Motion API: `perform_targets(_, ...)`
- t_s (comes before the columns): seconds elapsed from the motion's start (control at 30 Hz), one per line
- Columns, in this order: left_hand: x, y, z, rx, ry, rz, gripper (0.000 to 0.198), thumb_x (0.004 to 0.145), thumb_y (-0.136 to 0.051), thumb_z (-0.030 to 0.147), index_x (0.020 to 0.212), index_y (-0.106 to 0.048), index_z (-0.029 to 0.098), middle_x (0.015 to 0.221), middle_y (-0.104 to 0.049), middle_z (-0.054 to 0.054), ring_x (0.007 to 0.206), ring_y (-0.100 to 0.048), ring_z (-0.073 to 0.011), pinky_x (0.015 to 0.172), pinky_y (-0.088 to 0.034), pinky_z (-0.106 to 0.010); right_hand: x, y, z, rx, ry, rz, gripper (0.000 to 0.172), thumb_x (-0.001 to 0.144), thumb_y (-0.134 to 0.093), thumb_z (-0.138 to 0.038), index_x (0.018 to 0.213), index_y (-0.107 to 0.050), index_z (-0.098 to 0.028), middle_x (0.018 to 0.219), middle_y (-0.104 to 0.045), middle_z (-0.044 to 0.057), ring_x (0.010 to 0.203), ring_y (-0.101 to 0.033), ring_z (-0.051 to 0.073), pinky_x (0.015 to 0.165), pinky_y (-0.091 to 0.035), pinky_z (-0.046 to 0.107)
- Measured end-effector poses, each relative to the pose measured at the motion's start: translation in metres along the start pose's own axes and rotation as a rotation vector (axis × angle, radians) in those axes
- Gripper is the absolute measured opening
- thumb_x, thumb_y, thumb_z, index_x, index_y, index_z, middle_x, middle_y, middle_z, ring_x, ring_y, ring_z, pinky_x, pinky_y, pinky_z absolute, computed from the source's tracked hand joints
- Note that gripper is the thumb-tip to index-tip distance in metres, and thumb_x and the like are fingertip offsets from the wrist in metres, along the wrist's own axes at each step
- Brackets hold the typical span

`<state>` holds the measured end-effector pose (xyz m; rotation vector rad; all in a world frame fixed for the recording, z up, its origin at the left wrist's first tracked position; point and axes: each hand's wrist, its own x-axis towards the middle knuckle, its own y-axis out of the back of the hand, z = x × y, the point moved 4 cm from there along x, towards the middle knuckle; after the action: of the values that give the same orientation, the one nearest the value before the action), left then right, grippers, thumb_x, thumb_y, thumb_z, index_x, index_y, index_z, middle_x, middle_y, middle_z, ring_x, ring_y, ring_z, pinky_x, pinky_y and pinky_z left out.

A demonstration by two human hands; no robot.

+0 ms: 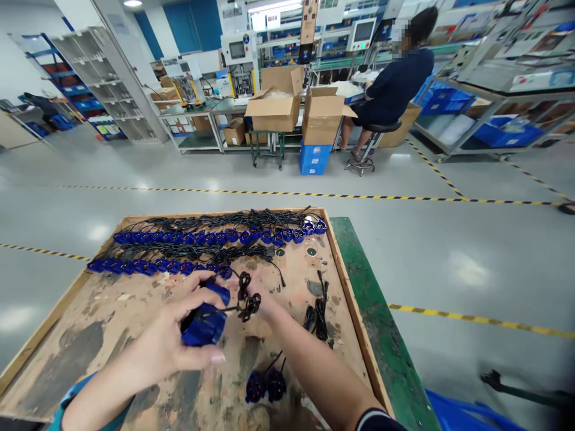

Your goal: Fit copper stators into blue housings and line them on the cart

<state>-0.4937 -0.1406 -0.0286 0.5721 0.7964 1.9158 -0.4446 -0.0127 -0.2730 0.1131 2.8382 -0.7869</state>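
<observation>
"Two rows of blue fittings (245, 237) lie in the wooden tray (340, 281) on the green table (363, 263). How far along is it?"

"Well along, I'd judge. The far row (211, 239) runs almost to the tray's right rim and looks full. The near row (138, 266) stops well short of it, so that one seems only part filled. Black cables (215, 222) lie bunched behind both."

"And what's left?"

"Some pieces out of line. The left hand (168, 332) curls fingers and thumb around one held fitting (203, 329), above the tray and in front of the near row. A second fitting (220, 292) shows just past those fingers; I can't tell which hand has it. A loose pair (256, 388) lies towards the front, and a cable bundle (320, 320) rests beyond the right forearm (309, 359)."

"What about the right hand (257, 292)?"

"Partly hidden behind cable coils (250, 308). Whether it pinches anything, I can't tell."

"Any labels you can read?"

"None. Stacked blue crates (314, 157) carry white labels and a screen (363, 33) is lit across the room, but the print is too small. No brand shows on the fittings either."
</observation>
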Motion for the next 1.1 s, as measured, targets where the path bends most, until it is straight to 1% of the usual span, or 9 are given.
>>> perform_targets(0.07, 0.008, 0.002, -0.017, 0.069, 0.028, 0.066, 0.049, 0.073, -0.078, 0.062, 0.102, -0.07, 0.024, 0.129, -0.054, -0.011, 0.123, -0.055, -0.0302, 0.103, -0.05, -0.042, -0.011, -0.003, 0.003, 0.105, -0.087, -0.164, 0.118, 0.065, -0.008, -0.106, 0.116, -0.066, -0.016, 0.095, -0.069, 0.015, 0.096, -0.067, 0.03, 0.082, -0.054, 0.044)
perform_targets(0.17, 0.011, -0.005, -0.057, 0.233, 0.115, 0.181, 0.046, 0.076, -0.076, 0.06, 0.103, -0.069, 0.023, 0.126, -0.051, -0.01, 0.119, -0.055, -0.0297, 0.104, -0.048, -0.045, -0.042, 0.012, 0.002, 0.108, -0.162, -0.218, 0.101, 0.067, -0.041, -0.102, 0.112, -0.065, -0.016, 0.083, -0.067, 0.008, 0.076, -0.066, 0.022, 0.069, -0.055, 0.035)
perform_targets(0.3, 0.0, -0.054, -0.104, 0.407, 0.164, 0.147, 0.042, 0.075, -0.079, 0.056, 0.098, -0.07, 0.022, 0.125, -0.048, -0.013, 0.119, -0.051, -0.0344, 0.103, -0.048, -0.051, -0.063, 0.06, -0.021, -0.501, -0.251, -0.102, 0.054, 0.078, -0.074, -0.063, 0.105, -0.066, -0.017, 0.073, -0.064, -0.001, 0.061, -0.059, 0.016, 0.059, -0.051, 0.028)
perform_targets(0.43, 0.007, -0.129, -0.132, 0.505, 0.253, 0.095, 0.043, 0.072, -0.083, 0.052, 0.097, -0.07, 0.02, 0.124, -0.046, -0.015, 0.118, -0.048, -0.0369, 0.101, -0.049, -0.051, -0.037, 0.111, -0.068, -1.214, -0.201, 0.202, 0.017, 0.09, -0.063, -0.029, 0.102, -0.067, -0.019, 0.085, -0.07, 0.003, 0.08, -0.065, 0.02, 0.076, -0.05, 0.031)
perform_targets(0.63, 0.063, -0.203, -0.154, 0.551, 0.44, 0.09, 0.052, 0.076, -0.078, 0.059, 0.105, -0.069, 0.017, 0.126, -0.048, -0.017, 0.119, -0.048, -0.0372, 0.104, -0.044, -0.05, -0.006, 0.142, -0.104, -1.531, -0.184, 0.449, 0.029, 0.092, -0.053, -0.017, 0.118, -0.064, -0.014, 0.128, -0.061, 0.021, 0.124, -0.05, 0.034, 0.105, -0.035, 0.05)
perform_targets(0.7, 0.074, -0.21, -0.157, 0.554, 0.467, 0.067, 0.064, 0.074, -0.079, 0.063, 0.115, -0.065, 0.015, 0.131, -0.048, -0.02, 0.12, -0.049, -0.0373, 0.103, -0.044, -0.049, -0.009, 0.136, -0.101, -1.606, -0.143, 0.493, 0.032, 0.095, -0.052, -0.021, 0.124, -0.063, -0.014, 0.138, -0.053, 0.022, 0.132, -0.042, 0.035, 0.11, -0.03, 0.052)
perform_targets(0.8, 0.075, -0.205, -0.161, 0.589, 0.391, -0.019, 0.08, 0.07, -0.084, 0.06, 0.131, -0.058, 0.015, 0.14, -0.047, -0.022, 0.124, -0.05, -0.0384, 0.102, -0.046, -0.049, -0.017, 0.115, -0.08, -1.638, -0.053, 0.399, 0.043, 0.098, -0.054, -0.04, 0.136, -0.057, -0.019, 0.139, -0.053, 0.017, 0.126, -0.049, 0.031, 0.107, -0.036, 0.044)
perform_targets(0.97, 0.065, -0.18, -0.185, 0.739, 0.055, -0.116, 0.067, 0.082, -0.073, 0.02, 0.145, -0.05, 0.024, 0.15, -0.049, -0.019, 0.145, -0.038, -0.0399, 0.115, -0.031, -0.062, -0.013, 0.082, -0.029, -1.464, -0.003, 0.21, 0.086, 0.077, -0.074, -0.068, 0.145, -0.049, -0.022, 0.134, -0.055, 0.018, 0.121, -0.054, 0.035, 0.102, -0.043, 0.047)
perform_targets(1.1, 0.068, -0.175, -0.217, 0.727, -0.053, -0.105, 0.053, 0.09, -0.054, 0.017, 0.143, -0.056, 0.026, 0.144, -0.058, -0.017, 0.145, -0.041, -0.0382, 0.117, -0.025, -0.067, 0.006, 0.075, -0.012, -1.421, 0.0, 0.303, 0.064, 0.081, -0.07, -0.067, 0.123, -0.063, -0.019, 0.113, -0.063, 0.016, 0.11, -0.058, 0.036, 0.099, -0.043, 0.053)
